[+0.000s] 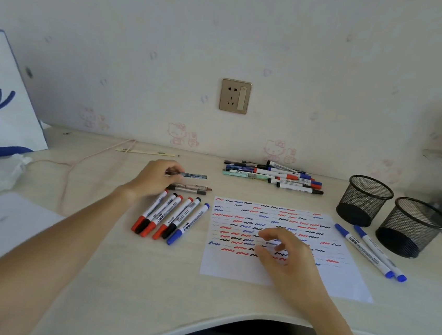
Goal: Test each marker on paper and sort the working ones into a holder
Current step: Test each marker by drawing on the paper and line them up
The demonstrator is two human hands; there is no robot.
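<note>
The left hand is pinching a dark pen by its near end, above a row of markers. The right hand is hovering loosely curled, holding nothing, over the scribbled paper. The pen is probably light, stiff, smooth plastic, best gripped mid-barrel. Two mesh holders are standing at the right.
</note>
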